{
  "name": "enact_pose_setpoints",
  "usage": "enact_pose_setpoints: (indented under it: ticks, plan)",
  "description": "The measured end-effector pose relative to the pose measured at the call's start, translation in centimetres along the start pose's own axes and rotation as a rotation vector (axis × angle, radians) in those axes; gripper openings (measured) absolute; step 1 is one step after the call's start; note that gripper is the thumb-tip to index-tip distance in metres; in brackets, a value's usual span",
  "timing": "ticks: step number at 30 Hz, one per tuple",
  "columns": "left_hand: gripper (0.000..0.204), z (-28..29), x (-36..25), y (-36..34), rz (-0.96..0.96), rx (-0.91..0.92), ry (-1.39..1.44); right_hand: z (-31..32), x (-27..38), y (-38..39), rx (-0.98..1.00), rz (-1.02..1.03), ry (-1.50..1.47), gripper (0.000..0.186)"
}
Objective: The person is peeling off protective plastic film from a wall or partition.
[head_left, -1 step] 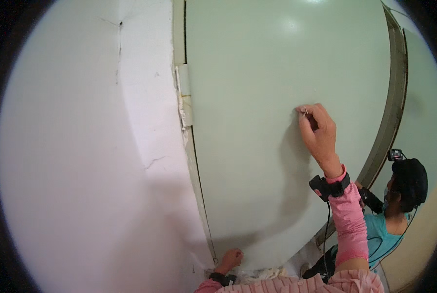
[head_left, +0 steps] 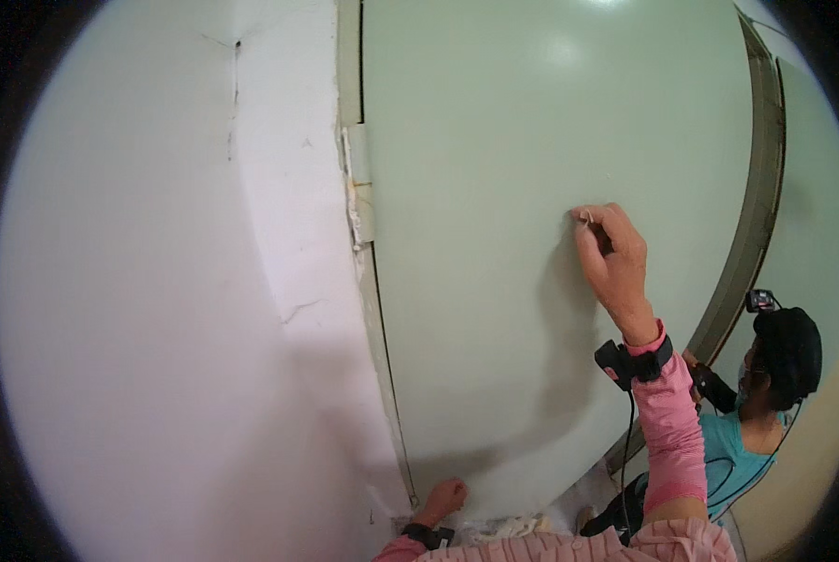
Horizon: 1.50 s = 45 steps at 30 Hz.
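Note:
Against the pale green door, my right hand is raised with thumb and forefinger pinched together. A tiny whitish sliver shows between those fingertips; its kind is too small to make out. The fingertips are at or very near the door's surface. Low down by the door's hinge side, my left hand is curled closed. Whatever it may hold is hidden.
A white wall runs along the left, with a hinge at the rough plaster edge. On the right, a person in a turquoise shirt is close to the door frame. Crumpled pale material lies at the door's foot.
The view has shifted very slightly, so the wall and door sit a little further right. Both hands keep practically the same pose.

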State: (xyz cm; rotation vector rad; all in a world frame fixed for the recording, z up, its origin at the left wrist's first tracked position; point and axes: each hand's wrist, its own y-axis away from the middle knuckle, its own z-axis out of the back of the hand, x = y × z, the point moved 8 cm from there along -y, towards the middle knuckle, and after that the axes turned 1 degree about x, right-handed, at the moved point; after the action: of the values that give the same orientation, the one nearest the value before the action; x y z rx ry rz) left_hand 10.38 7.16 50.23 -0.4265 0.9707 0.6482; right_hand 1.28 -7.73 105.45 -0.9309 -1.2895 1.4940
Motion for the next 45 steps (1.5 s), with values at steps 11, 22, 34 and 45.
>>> enact_pose_setpoints:
  ticks: [11,22,34,45]
  plan:
    - [0.023,-1.4,0.5,-1.6,-0.016,-0.032,-0.057,-4.0,3.4,1.4,0.188,0.029,-0.211,0.011]
    - [0.023,-0.6,0.3,-0.3,-0.080,-0.166,-0.071,-10.5,11.6,-3.0,0.276,0.378,-0.209,0.022]
    - [0.021,0.0,0.1,2.6,0.006,-0.214,0.039,-13.6,18.1,-6.4,0.390,0.982,0.208,0.020]
    - [0.020,0.6,1.0,2.6,0.117,-0.052,0.150,-16.0,19.7,-7.0,0.557,1.208,0.361,0.016]
